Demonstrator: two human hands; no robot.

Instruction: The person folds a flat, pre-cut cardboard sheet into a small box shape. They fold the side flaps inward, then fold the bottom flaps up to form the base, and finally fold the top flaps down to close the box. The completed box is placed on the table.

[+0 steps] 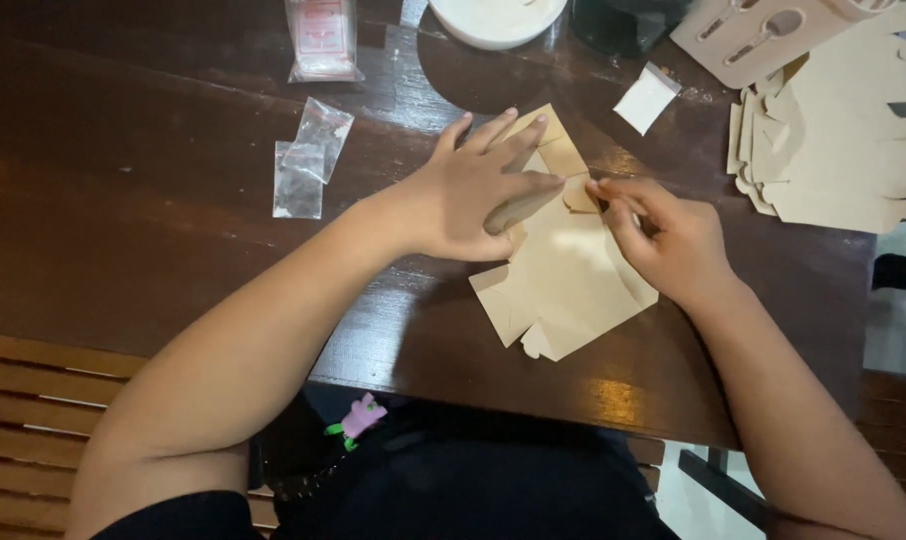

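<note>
A flat tan cardboard box blank [563,290] lies on the dark wooden table [123,220] in front of me. My left hand [468,195] presses down on its upper part, fingers spread, the thumb bent over a fold. My right hand [663,235] pinches a small flap of the same blank near the middle, fingertips meeting the left thumb. The upper corner of the blank pokes out beyond my left fingers.
A stack of similar tan cardboard blanks [838,150] sits at the right, with a cut-out cardboard piece [748,35] above it. Two clear plastic bags [308,165], a red-printed packet [323,38], a white bowl [493,20] and a small white packet [645,98] lie around.
</note>
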